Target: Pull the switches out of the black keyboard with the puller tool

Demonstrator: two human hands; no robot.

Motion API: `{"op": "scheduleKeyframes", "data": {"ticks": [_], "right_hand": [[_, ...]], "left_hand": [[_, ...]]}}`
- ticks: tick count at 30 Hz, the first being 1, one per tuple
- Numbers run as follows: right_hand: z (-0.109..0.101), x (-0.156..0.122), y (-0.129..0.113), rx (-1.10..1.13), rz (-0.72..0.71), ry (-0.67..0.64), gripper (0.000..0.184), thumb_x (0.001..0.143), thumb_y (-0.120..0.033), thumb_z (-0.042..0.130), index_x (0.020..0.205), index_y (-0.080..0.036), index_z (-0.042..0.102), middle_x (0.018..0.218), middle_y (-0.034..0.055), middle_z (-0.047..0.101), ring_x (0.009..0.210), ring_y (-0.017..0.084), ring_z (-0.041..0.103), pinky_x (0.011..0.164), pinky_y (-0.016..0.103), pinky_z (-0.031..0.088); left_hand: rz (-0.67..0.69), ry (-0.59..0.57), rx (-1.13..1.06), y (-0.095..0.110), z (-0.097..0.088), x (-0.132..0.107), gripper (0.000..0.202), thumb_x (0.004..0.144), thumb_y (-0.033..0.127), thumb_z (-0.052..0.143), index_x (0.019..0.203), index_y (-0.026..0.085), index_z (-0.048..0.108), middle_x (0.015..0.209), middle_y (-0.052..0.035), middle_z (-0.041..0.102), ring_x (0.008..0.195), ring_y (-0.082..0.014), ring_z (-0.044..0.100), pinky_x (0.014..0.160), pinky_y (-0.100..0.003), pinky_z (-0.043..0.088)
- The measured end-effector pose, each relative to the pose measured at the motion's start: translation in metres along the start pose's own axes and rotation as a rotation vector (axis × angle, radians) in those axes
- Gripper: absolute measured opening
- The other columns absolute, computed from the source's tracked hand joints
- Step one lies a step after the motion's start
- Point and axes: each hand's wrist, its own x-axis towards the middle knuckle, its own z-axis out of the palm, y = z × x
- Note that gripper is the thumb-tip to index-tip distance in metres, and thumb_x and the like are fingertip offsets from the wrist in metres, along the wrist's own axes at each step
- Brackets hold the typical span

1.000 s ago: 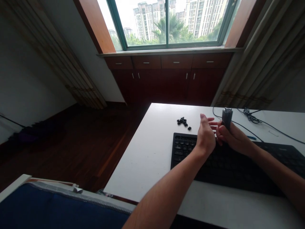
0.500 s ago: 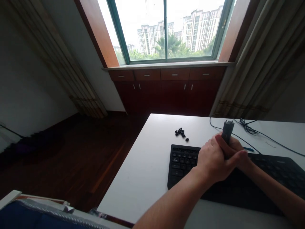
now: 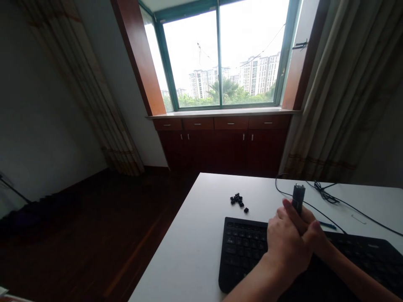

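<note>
Above the keyboard [image 3: 242, 251], a small grey cylinder [image 3: 298, 198] was gripped upright in the right hand [image 3: 307, 222], which was clasped by the left hand [image 3: 285, 247]; black pieces [image 3: 237, 201] were left at eleven o'clock.

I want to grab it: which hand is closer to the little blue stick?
Right hand, gripping a small grey cylinder, is beside the little blue stick; the left hand is farther, on its other side.
</note>
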Motion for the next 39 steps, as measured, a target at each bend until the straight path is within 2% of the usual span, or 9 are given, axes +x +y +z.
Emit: {"op": "scheduleKeyframes", "data": {"ticks": [8, 12, 16, 22, 26, 27, 31, 34, 39], "right_hand": [[-0.001, 0.002, 0.003, -0.072, -0.101, -0.027, 0.041, 0.093, -0.056, 0.058, 0.073, -0.021, 0.049, 0.064, -0.0038, 0.047, 0.056, 0.013, 0.047, 0.053, 0.028, 0.042], [-0.002, 0.004, 0.004, -0.043, -0.085, -0.033, 0.039, 0.094, -0.055, 0.059, 0.075, -0.022, 0.049, 0.062, -0.0043, 0.047, 0.055, 0.013, 0.047, 0.051, 0.027, 0.041], [-0.003, 0.004, 0.002, -0.014, -0.091, 0.044, 0.041, 0.093, -0.056, 0.060, 0.074, -0.022, 0.046, 0.058, -0.0059, 0.045, 0.051, 0.011, 0.044, 0.048, 0.026, 0.039], [-0.001, 0.004, -0.009, 0.076, -0.030, 0.011, 0.046, 0.089, -0.058, 0.064, 0.068, -0.021, 0.047, 0.057, -0.0055, 0.044, 0.050, 0.011, 0.044, 0.049, 0.026, 0.039], [-0.002, 0.006, -0.015, 0.294, 0.026, 0.021, 0.056, 0.090, -0.061, 0.061, 0.055, -0.022, 0.040, 0.046, -0.0061, 0.036, 0.042, 0.009, 0.036, 0.044, 0.026, 0.032], [-0.002, 0.006, -0.017, 0.364, 0.037, 0.026, 0.056, 0.091, -0.061, 0.060, 0.055, -0.022, 0.040, 0.045, -0.0063, 0.036, 0.041, 0.009, 0.036, 0.043, 0.026, 0.031], [-0.002, 0.006, -0.024, 0.549, 0.044, 0.087, 0.050, 0.091, -0.056, 0.064, 0.062, -0.022, 0.042, 0.046, -0.0081, 0.035, 0.039, 0.008, 0.033, 0.042, 0.024, 0.029], [0.000, 0.005, -0.029, 0.585, -0.018, 0.146, 0.048, 0.090, -0.054, 0.066, 0.064, -0.022, 0.042, 0.046, -0.0089, 0.034, 0.039, 0.007, 0.030, 0.040, 0.023, 0.026], [-0.001, 0.006, -0.027, 0.503, -0.092, 0.181, 0.051, 0.092, -0.057, 0.061, 0.061, -0.022, 0.040, 0.046, -0.0079, 0.035, 0.039, 0.007, 0.032, 0.039, 0.024, 0.027]], "left_hand": [[0.041, 0.005, 0.005, -0.001, -0.002, -0.003, 0.079, 0.089, 0.078, 0.039, 0.139, 0.017, 0.051, 0.120, -0.0154, 0.062, 0.107, -0.0355, 0.058, 0.093, -0.047, 0.045], [0.050, 0.004, 0.027, 0.000, -0.003, -0.003, 0.080, 0.090, 0.076, 0.038, 0.143, 0.017, 0.048, 0.123, -0.0163, 0.062, 0.106, -0.0363, 0.058, 0.092, -0.048, 0.046], [0.051, -0.003, 0.027, -0.001, 0.000, -0.001, 0.083, 0.089, 0.079, 0.037, 0.143, 0.016, 0.049, 0.125, -0.0162, 0.061, 0.110, -0.0368, 0.057, 0.096, -0.048, 0.044], [0.032, 0.005, -0.012, -0.003, 0.001, 0.001, 0.079, 0.088, 0.078, 0.043, 0.137, 0.017, 0.051, 0.120, -0.0141, 0.063, 0.108, -0.0334, 0.058, 0.093, -0.045, 0.047], [0.113, -0.145, -0.069, -0.004, -0.018, 0.002, 0.076, 0.079, 0.074, 0.064, 0.131, 0.020, 0.054, 0.118, -0.0106, 0.065, 0.103, -0.0277, 0.061, 0.087, -0.036, 0.050], [0.157, -0.209, -0.059, -0.005, -0.024, 0.002, 0.074, 0.076, 0.070, 0.070, 0.131, 0.022, 0.055, 0.120, -0.0096, 0.065, 0.104, -0.0268, 0.061, 0.087, -0.035, 0.051], [0.232, -0.273, 0.182, -0.011, -0.045, 0.008, 0.065, 0.075, 0.055, 0.077, 0.128, 0.021, 0.061, 0.122, -0.0116, 0.065, 0.109, -0.0297, 0.061, 0.093, -0.039, 0.050], [0.290, -0.291, 0.323, -0.014, -0.049, 0.013, 0.050, 0.080, 0.051, 0.074, 0.121, 0.022, 0.068, 0.118, -0.0108, 0.067, 0.105, -0.0289, 0.064, 0.093, -0.039, 0.051], [0.375, -0.247, 0.315, -0.021, -0.050, 0.015, 0.025, 0.088, 0.042, 0.070, 0.105, 0.024, 0.076, 0.113, -0.0062, 0.070, 0.100, -0.0224, 0.067, 0.092, -0.032, 0.052]]}}
